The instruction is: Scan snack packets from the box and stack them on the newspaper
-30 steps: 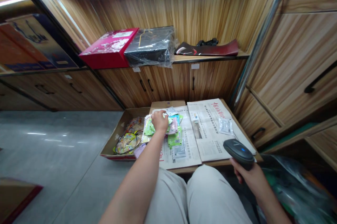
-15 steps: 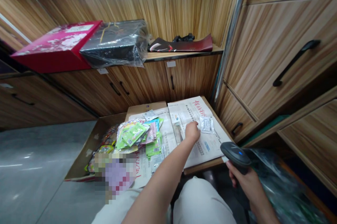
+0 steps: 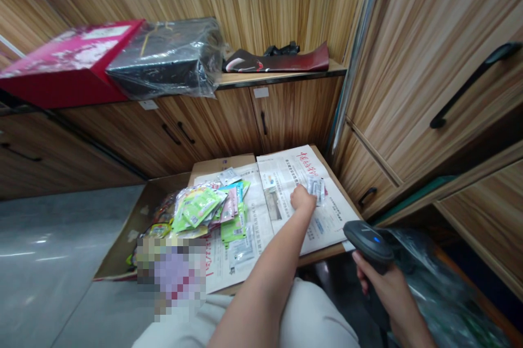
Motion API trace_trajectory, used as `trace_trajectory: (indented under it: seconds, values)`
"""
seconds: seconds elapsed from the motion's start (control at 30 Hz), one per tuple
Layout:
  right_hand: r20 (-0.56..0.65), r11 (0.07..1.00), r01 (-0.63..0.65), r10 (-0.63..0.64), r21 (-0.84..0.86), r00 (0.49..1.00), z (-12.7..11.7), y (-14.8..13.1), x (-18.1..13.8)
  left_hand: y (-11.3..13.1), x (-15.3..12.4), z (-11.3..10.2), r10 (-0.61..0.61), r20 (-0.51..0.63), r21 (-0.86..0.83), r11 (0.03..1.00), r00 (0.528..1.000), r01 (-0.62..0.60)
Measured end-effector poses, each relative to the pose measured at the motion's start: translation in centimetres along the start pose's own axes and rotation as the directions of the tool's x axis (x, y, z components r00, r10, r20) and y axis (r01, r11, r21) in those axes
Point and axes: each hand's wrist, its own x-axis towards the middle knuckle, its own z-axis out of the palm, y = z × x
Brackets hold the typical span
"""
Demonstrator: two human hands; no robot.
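Note:
My left hand [image 3: 303, 199] reaches over newspaper with its fingers curled in at the left edge of a small silvery-white sachet [image 3: 317, 189]. The sachet lies on the right-hand newspaper [image 3: 281, 174], and my fingertips are partly hidden. In my right hand [image 3: 386, 282] is a dark handheld barcode scanner [image 3: 370, 242] with a lit blue light, its head toward the newspaper. Left of my arm, a pile of green, pink and blue packets [image 3: 208, 206] lies on more newspaper. A few pale sachets [image 3: 244, 250] rest beside the pile.
An open cardboard box [image 3: 118, 244] with packets in it stands at the left. On the shelf behind are a pink box [image 3: 77, 65], a plastic-wrapped black box [image 3: 167, 59] and a dark red bag [image 3: 281, 62]. Wooden cabinets [image 3: 441, 65] rise at right, above clear plastic wrapping [image 3: 429, 272].
My left hand has come closer to the sachet and now covers its left edge. The scanner stays in my right hand at nearly the same place. The view has shifted slightly.

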Motion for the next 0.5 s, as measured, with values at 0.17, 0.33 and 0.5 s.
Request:
trace_trajectory:
  seconds: [0.17, 0.33, 0.5]
  values:
    - [0.036, 0.999, 0.047, -0.047, -0.01, 0.998, 0.2, -0.7, -0.6, -2.5, -1.2, -5.0, 0.094, -0.05, -0.119, 0.988, 0.994, -0.1]
    - [0.136, 0.994, 0.113, -0.114, 0.015, 0.984, 1.9, -2.2, -2.0, -5.7, -2.7, -12.3, 0.043, -0.029, -0.486, 0.872, 0.999, -0.052]
    - [0.217, 0.983, 0.181, -0.169, -0.039, 0.962, 3.7, -2.8, -3.2, -9.2, -4.0, -15.9, 0.017, -0.028, -0.66, 0.751, 0.999, -0.031]
